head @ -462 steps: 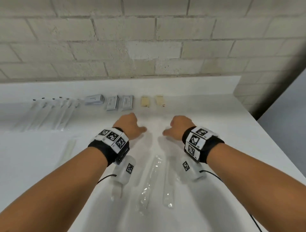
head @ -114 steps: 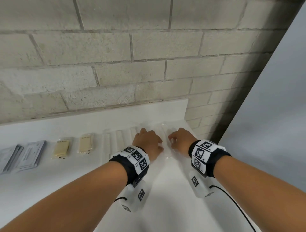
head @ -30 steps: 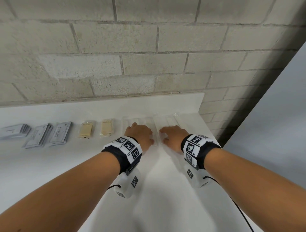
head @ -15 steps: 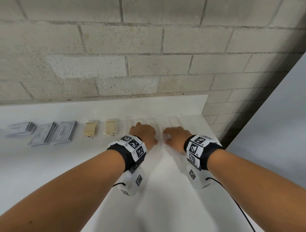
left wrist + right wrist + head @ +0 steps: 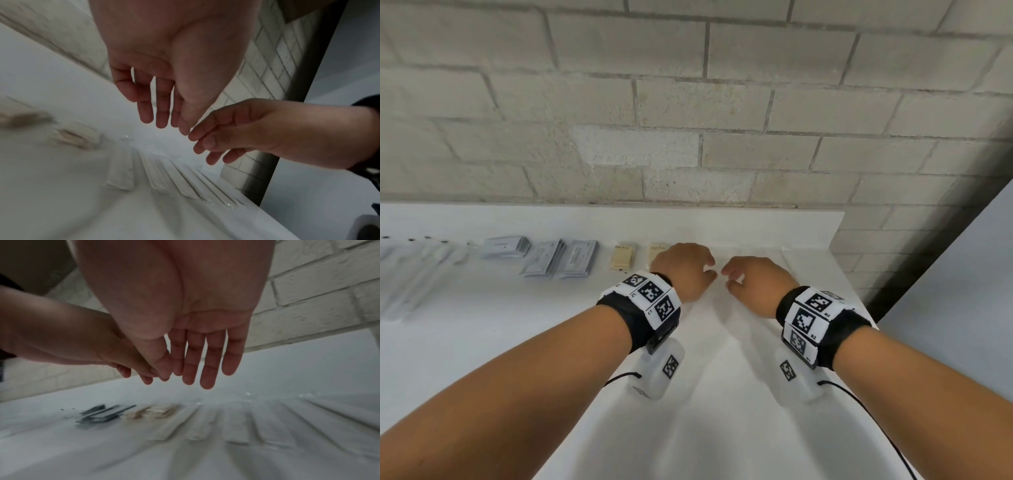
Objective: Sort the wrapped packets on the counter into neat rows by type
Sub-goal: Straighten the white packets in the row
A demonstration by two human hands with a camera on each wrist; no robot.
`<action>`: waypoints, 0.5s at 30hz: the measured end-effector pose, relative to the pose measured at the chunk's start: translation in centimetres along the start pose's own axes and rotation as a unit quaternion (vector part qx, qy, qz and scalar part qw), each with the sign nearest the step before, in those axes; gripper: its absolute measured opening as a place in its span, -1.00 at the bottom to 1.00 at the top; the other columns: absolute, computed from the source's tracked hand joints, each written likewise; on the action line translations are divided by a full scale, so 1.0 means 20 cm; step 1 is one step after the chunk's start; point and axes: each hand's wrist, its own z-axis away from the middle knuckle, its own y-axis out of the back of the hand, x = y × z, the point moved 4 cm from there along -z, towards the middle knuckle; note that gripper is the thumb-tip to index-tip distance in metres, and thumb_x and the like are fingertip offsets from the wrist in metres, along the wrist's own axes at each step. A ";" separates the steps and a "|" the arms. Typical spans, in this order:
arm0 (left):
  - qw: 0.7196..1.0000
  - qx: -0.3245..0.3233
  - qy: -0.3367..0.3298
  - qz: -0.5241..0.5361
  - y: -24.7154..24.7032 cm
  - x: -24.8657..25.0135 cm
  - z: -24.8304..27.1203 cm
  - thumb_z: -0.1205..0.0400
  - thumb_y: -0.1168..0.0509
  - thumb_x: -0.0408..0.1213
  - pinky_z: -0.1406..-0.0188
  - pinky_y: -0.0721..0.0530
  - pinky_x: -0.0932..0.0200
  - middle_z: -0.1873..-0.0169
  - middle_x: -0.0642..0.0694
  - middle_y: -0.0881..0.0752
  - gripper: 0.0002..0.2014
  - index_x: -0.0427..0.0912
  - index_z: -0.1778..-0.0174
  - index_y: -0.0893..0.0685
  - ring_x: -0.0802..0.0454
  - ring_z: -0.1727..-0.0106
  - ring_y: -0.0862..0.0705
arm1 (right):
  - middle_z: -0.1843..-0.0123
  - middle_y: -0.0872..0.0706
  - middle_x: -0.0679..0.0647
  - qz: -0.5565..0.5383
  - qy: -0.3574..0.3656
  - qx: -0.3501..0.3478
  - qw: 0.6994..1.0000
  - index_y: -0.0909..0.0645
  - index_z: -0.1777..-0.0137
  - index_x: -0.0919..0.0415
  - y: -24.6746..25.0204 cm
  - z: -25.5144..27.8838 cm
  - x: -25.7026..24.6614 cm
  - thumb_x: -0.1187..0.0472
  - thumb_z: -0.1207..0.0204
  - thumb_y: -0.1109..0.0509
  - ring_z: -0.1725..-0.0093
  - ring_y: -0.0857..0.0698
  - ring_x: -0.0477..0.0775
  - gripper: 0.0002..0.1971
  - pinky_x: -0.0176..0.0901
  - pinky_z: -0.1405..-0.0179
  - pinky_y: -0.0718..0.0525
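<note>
Evidently the long clear packets [image 5: 236,423] lie side by side in a row at the right end of the counter [image 5: 722,428], below both hands, with the tan packets [image 5: 622,257] just to their left, then the grey packets [image 5: 558,257], and more long clear ones at the far left edge. The left hand [image 5: 685,270] and right hand [image 5: 755,282] hover above the row, fingertips nearly meeting, fingers loose, slightly spread and holding nothing; whether any finger touches a wrapper cannot be told. The sorting looks almost done. The likely trouble is the slippery film: a careless brush of either hand could skew a packet or slide it over its neighbour, and the outermost one lies near the counter's right edge, so a nudge could tip it off
</note>
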 end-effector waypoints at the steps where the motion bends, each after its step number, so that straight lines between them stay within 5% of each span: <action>1: 1.000 0.009 0.002 0.018 0.04 -0.04 0.05 -0.65 -0.25 -0.04 -0.36 -0.55 0.05 -0.31 0.05 -0.66 -0.68 0.00 -0.31 -0.64 0.01 -0.33 -0.61 | -0.26 -0.70 -0.02 -0.011 0.013 0.013 1.000 -0.57 -0.33 0.03 0.00 0.02 -0.06 0.12 -0.61 -0.22 -0.07 -0.67 0.02 -0.68 -0.14 -0.18 -0.62; 7: 0.996 0.062 0.052 0.046 0.26 -0.49 0.41 -0.62 -0.30 -0.09 -0.10 -0.63 0.22 -0.12 0.07 -0.76 -0.76 -0.01 -0.17 -0.72 0.07 -0.10 -0.72 | -0.04 -0.68 -0.20 -0.024 0.081 0.025 0.996 -0.62 -0.26 -0.03 -0.11 0.08 -0.46 0.08 -0.58 -0.27 0.10 -0.59 -0.12 -0.72 -0.19 -0.06 -0.64; 15: 0.984 0.073 0.159 0.026 0.55 -1.40 0.67 -0.61 -0.35 -0.15 -0.31 -0.56 0.14 -0.26 -0.06 -0.68 -0.66 -0.11 -0.30 -0.64 -0.04 -0.25 -0.65 | -0.43 -0.55 0.04 0.065 0.078 -0.050 0.994 -0.43 -0.49 0.04 -0.43 -0.21 -1.16 -0.04 -0.57 -0.27 -0.40 -0.49 0.14 -0.51 0.03 -0.37 -0.51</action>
